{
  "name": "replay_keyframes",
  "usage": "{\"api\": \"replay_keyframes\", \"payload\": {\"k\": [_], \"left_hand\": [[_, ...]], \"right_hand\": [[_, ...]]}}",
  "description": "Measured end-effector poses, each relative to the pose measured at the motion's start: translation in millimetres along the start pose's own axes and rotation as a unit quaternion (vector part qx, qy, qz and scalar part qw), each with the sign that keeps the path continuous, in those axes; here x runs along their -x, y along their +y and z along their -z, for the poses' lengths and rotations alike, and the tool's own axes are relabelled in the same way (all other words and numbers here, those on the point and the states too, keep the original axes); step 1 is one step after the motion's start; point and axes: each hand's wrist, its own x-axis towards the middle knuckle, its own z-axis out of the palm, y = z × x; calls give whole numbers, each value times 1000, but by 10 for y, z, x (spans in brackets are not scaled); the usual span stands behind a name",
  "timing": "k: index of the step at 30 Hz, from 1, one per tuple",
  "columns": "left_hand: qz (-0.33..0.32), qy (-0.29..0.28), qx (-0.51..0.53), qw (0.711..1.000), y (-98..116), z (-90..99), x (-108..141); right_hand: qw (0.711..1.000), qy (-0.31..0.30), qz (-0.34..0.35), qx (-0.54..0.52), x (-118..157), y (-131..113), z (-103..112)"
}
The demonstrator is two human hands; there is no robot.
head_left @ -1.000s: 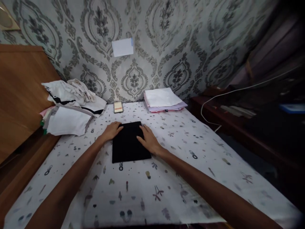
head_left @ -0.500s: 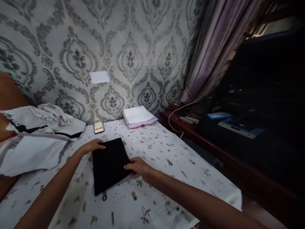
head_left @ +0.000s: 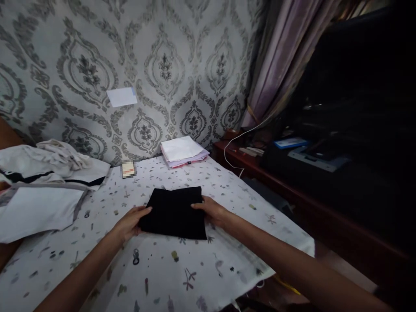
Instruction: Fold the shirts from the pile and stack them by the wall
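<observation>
A flat, folded black cloth [head_left: 174, 212] is held between my two hands, just over or on the patterned white sheet [head_left: 156, 268]; whether it touches the sheet I cannot tell. My left hand [head_left: 132, 222] grips its left edge, thumb on top and fingers beneath. At the right edge, my right hand [head_left: 211, 210] pinches the cloth the same way, fingers partly hidden under it. Beyond the cloth lies a stack of folded white, lilac and pink cloths [head_left: 183, 149] against the wall.
Rumpled white and black clothes [head_left: 58, 162] and a flat white-grey cloth [head_left: 42, 212] lie on the left. A small device with a blurred screen [head_left: 128, 169] rests near the wall. On the right, a white cable [head_left: 227, 151] hangs by a dark red wooden ledge [head_left: 234, 151].
The black cloth has moved right and been turned, so its long side now runs across. Both hands have shifted to its left and right edges. The view has swung slightly right.
</observation>
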Motion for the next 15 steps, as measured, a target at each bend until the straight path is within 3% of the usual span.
{"api": "replay_keyframes", "payload": {"k": [3,6,11,15], "left_hand": [[4,-8,11,1000,60,-95,-63],[-11,-6,49,999,105,-340,-186],[-69,-19,78,994,252,-1116,-611],[-76,-43,128,988,407,-1759,-1045]], "right_hand": [[999,9,41,-4,-55,49,104],[996,33,76,27,-181,-87,345],[980,118,107,119,-622,-616,998],[954,171,157,190,-1053,-1000,1467]]}}
